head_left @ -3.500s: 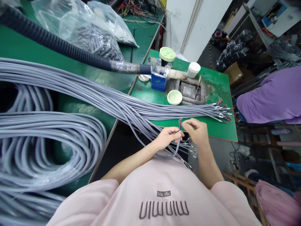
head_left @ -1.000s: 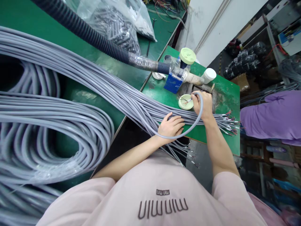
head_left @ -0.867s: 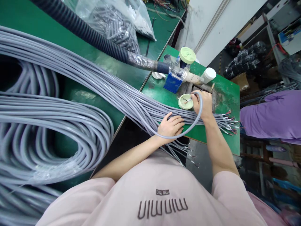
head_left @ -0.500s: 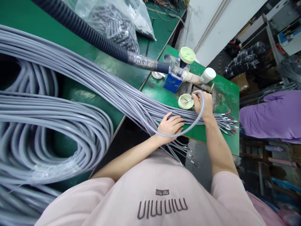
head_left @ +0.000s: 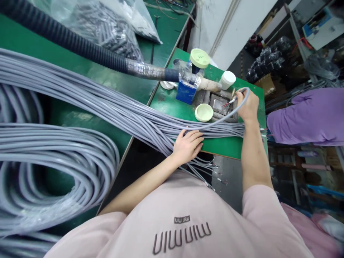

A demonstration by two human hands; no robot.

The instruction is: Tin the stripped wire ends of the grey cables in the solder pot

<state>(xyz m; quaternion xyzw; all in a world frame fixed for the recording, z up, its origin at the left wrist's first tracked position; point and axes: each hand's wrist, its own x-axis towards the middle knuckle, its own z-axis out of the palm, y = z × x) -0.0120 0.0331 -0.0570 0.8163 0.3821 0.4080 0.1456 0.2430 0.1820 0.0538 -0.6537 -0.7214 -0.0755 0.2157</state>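
A square metal tray (head_left: 217,104) is set into the work area on the green surface (head_left: 221,146), and by it the other things are placed. At the tray's right edge, a single gray cable (head_left: 233,112) is gripped near its end by the right hand (head_left: 247,104), whose fingers are closed narrowly around it. The stripped wire ends (head_left: 226,104) are pointed leftward over the tray; whether its inner plate is touched by them cannot be told. From the hand, the cable is bent back in a loop and led across the tray's near right corner toward the left.

Nearer the body than the tray, and to its left, the left hand (head_left: 187,145) is laid palm down on the cable bundle (head_left: 134,114), its fingers spread. The bundle is stretched along the tray's near side, and its right-hand ends are partly hidden by the right forearm.

Just beside the tray's left near corner, a pale green dish (head_left: 203,112) is placed. Farther left of the tray, a blue box (head_left: 186,92) is seen, with a corrugated hose (head_left: 94,53) passed over it and its nozzle (head_left: 209,85) aimed along the tray's far side. Beyond the tray, a white tub (head_left: 227,79) and a jar with a pale green lid (head_left: 199,58) are stood. Well to the tray's right, a purple garment (head_left: 303,118) is worn by another person.
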